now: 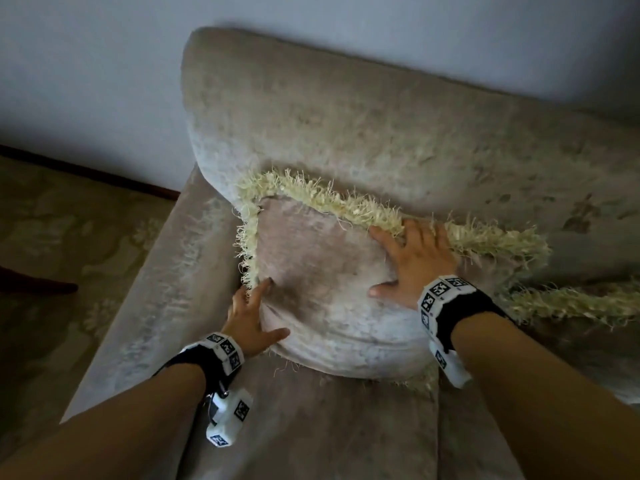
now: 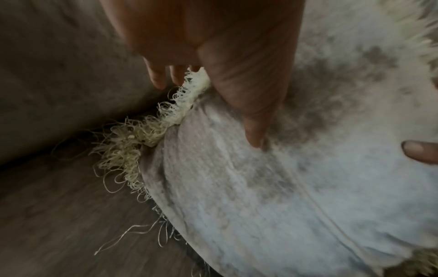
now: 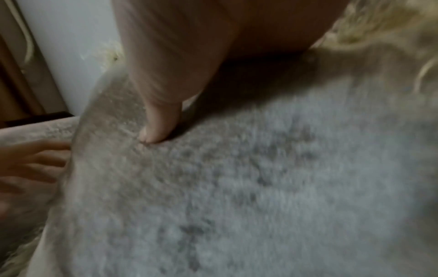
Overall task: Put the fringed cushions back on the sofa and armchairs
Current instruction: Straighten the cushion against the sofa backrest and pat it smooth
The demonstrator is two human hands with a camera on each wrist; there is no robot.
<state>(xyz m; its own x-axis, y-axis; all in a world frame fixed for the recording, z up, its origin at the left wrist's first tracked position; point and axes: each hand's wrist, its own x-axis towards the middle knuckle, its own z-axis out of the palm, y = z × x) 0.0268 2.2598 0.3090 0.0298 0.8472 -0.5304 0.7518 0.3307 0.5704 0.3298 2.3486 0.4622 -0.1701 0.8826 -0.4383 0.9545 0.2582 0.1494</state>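
A pale velvet cushion (image 1: 322,282) with a cream fringe (image 1: 363,209) leans against the sofa back (image 1: 346,116), its lower edge on the seat (image 1: 311,427). My left hand (image 1: 252,317) rests against its lower left edge. In the left wrist view, the thumb (image 2: 249,112) lies on the cushion (image 2: 284,187) face and straight fingers (image 2: 156,75) reach behind the fringe. My right hand (image 1: 412,258) lies flat and open on the upper right of the face, fingertips at the fringe. In the right wrist view its thumb (image 3: 158,121) presses into the cushion (image 3: 237,187).
The fringe of a second cushion (image 1: 571,303) shows at the right, beside the first. The sofa's armrest (image 1: 156,289) runs along the left. Beyond it lie patterned carpet (image 1: 52,220) and a dark skirting board under the wall (image 1: 86,81).
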